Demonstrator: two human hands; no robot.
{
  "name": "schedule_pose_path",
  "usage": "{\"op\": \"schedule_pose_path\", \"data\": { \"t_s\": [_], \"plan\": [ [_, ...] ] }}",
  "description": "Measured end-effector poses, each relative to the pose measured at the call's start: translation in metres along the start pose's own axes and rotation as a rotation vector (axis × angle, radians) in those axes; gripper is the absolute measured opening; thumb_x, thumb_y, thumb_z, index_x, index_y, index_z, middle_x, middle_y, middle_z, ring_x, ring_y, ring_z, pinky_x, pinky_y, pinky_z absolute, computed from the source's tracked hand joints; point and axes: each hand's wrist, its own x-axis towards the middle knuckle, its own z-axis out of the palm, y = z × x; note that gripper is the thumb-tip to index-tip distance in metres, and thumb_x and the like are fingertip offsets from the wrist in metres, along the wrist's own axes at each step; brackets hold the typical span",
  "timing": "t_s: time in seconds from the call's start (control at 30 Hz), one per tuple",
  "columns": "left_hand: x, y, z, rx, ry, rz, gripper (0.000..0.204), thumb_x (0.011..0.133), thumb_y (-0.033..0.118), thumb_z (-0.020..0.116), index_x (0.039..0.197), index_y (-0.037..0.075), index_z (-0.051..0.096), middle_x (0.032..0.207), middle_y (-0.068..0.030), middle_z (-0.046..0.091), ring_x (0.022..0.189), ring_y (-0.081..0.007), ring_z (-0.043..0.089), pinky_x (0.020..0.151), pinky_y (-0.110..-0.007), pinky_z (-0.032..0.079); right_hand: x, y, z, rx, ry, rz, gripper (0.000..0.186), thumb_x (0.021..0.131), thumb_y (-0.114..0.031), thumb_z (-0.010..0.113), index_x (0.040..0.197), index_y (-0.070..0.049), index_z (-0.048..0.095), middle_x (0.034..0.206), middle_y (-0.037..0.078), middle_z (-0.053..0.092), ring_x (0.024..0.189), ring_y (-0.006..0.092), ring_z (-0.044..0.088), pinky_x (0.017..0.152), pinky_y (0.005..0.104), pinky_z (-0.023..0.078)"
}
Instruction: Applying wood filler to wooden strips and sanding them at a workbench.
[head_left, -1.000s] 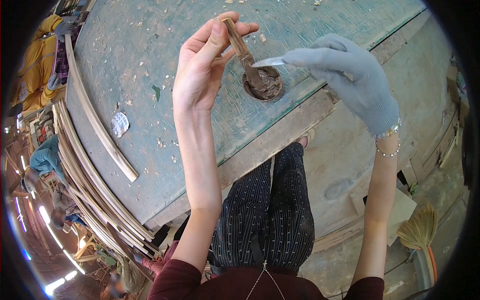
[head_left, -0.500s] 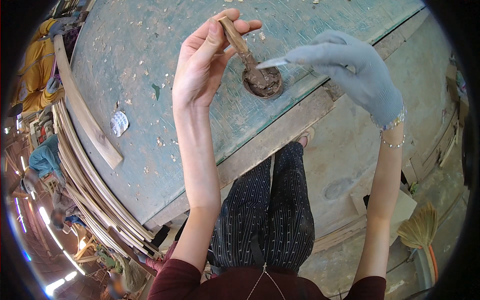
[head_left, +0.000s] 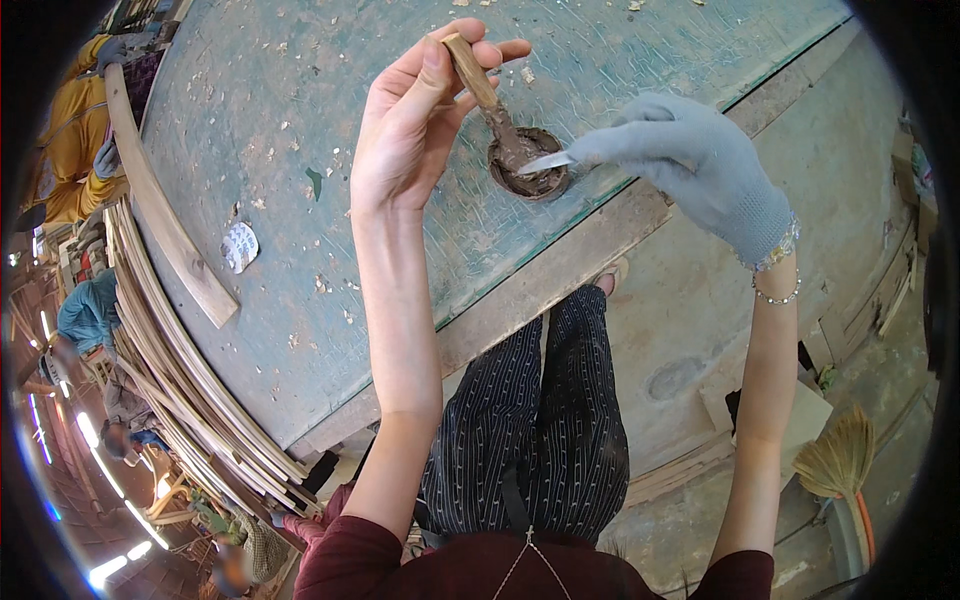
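My bare left hand (head_left: 410,125) grips the top of a wooden stick (head_left: 472,70), whose lower end is smeared with brown paste. That end dips into a small round container of the same thick paste (head_left: 550,182) on the worn blue-green tabletop (head_left: 300,130). My right hand (head_left: 680,170), in a grey knit glove, pinches a thin pale metal blade (head_left: 548,160); its tip reaches over the paste beside the stick's coated end.
At left, a person in yellow (head_left: 75,130) with gloved hands is beside a long wooden board (head_left: 175,230). Below are stacked strips (head_left: 190,380) and other people (head_left: 85,310). A torn paper scrap (head_left: 240,247) lies on the table, which ends near my legs. A broom (head_left: 835,450) stands lower right.
My right hand has moved a little down with the blade, toward the middle of the container. My left hand hardly moves. The board at left has shifted left and up.
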Motion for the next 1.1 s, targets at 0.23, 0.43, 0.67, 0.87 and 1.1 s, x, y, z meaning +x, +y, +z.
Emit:
{"op": "schedule_pose_path", "data": {
  "t_s": [0.23, 0.43, 0.67, 0.87, 1.1],
  "plan": [
    [0.000, 0.001, 0.000, 0.040, -0.026, 0.018, 0.029, 0.086, 0.029, 0.056, 0.104, 0.007, 0.058, 0.087, -0.0021, 0.063, 0.113, -0.0372, 0.048, 0.096, -0.052, 0.038, 0.001, 0.000, -0.009, 0.123, 0.055, 0.063, 0.028, 0.079, -0.008, 0.057, 0.102, -0.021, 0.066, 0.070, 0.003, 0.054, 0.064, 0.0168, 0.051, 0.061, 0.0272, 0.042],
    [-0.001, 0.002, 0.003, 0.137, -0.020, 0.044, 0.033, 0.090, 0.029, 0.051, 0.108, 0.004, 0.059, 0.090, -0.0071, 0.066, 0.103, -0.0268, 0.057, 0.095, -0.044, 0.038, 0.018, -0.012, -0.017, -0.084, 0.056, -0.025, 0.030, 0.077, 0.002, 0.057, 0.104, -0.009, 0.065, 0.076, 0.002, 0.055, 0.070, 0.0128, 0.050, 0.061, 0.0240, 0.039],
    [-0.003, 0.005, 0.005, 0.168, 0.015, 0.056, 0.032, 0.090, 0.028, 0.051, 0.108, 0.002, 0.059, 0.091, -0.0082, 0.066, 0.101, -0.0247, 0.058, 0.095, -0.041, 0.039, 0.008, -0.024, -0.011, -0.246, -0.003, 0.015, 0.036, 0.072, 0.000, 0.058, 0.102, -0.017, 0.066, 0.071, 0.004, 0.051, 0.067, 0.0175, 0.051, 0.059, 0.0272, 0.040],
    [-0.004, 0.008, 0.006, 0.214, 0.011, 0.064, 0.034, 0.087, 0.032, 0.055, 0.107, 0.005, 0.059, 0.090, -0.0040, 0.065, 0.109, -0.0336, 0.053, 0.094, -0.043, 0.040, -0.009, -0.022, -0.003, -0.293, -0.090, 0.108, 0.037, 0.073, -0.003, 0.057, 0.102, -0.024, 0.066, 0.073, 0.003, 0.052, 0.069, 0.0191, 0.053, 0.059, 0.0286, 0.042],
    [-0.008, 0.009, 0.007, 0.246, 0.051, 0.095, 0.032, 0.089, 0.028, 0.052, 0.106, 0.002, 0.060, 0.091, -0.0092, 0.066, 0.097, -0.0220, 0.059, 0.094, -0.037, 0.040, -0.019, -0.034, -0.010, -0.489, -0.027, 0.062, 0.032, 0.073, -0.007, 0.058, 0.098, -0.027, 0.064, 0.072, 0.000, 0.053, 0.069, 0.0174, 0.054, 0.059, 0.0288, 0.044]
  ]
}}
